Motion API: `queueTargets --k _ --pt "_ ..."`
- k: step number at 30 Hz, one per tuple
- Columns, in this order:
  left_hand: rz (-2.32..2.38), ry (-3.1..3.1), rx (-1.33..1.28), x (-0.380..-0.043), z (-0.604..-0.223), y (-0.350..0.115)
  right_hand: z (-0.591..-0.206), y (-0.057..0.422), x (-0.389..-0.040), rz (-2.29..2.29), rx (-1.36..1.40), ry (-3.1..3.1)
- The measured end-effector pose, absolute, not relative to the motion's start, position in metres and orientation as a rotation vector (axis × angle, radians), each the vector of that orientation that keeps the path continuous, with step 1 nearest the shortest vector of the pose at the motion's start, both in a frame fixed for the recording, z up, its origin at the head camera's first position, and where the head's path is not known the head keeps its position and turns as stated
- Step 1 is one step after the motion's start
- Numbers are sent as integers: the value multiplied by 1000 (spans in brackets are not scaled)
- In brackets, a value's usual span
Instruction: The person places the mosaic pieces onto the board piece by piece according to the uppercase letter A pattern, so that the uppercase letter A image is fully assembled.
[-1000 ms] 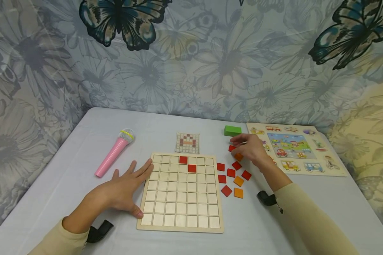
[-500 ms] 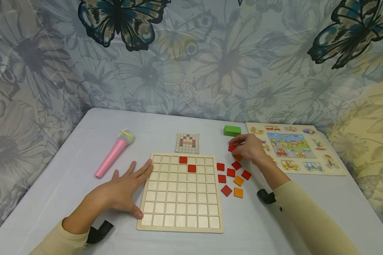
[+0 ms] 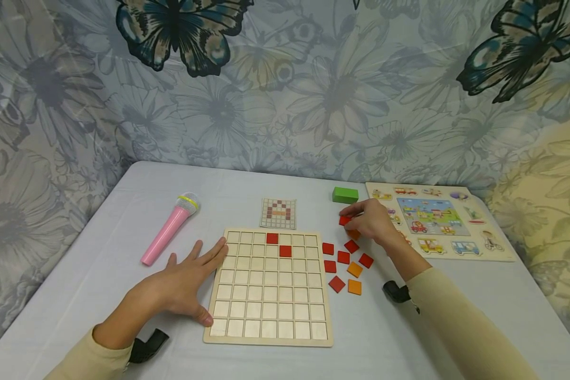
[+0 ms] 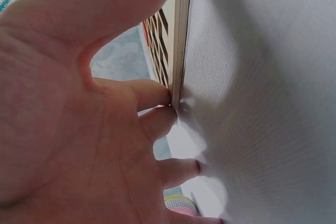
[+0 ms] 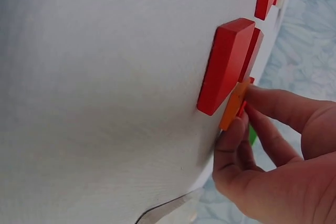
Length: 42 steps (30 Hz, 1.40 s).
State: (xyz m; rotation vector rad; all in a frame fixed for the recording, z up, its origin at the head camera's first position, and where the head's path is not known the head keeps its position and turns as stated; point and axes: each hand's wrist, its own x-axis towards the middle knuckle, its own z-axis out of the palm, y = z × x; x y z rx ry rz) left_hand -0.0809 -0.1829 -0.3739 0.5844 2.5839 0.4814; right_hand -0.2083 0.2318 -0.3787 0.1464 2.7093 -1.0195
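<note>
Hold the board (image 3: 264, 292) steady; I see the left hand (image 3: 182, 285), fingers spread, touching its nine-o'clock edge. The right hand (image 3: 372, 219), at the board's two o'clock, pinches a red tile (image 3: 344, 220). Lift vertically to clear the orange tile (image 3: 355, 234) at five o'clock. The red tile lies at the hand's nine o'clock, between thumb and fingertip.

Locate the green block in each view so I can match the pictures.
Head: the green block sits right of centre, just beyond the right hand.
Left wrist: not in it.
Right wrist: a green sliver, right of and below centre, partly hidden by that hand.
Shared landmark: the floral backdrop, in all three.
</note>
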Motion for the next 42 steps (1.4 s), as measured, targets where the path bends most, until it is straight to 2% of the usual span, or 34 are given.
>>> queueTargets --k 42 --pt "486 2570 583 -82 -375 -184 -371 198 -192 -1108 -6 2720"
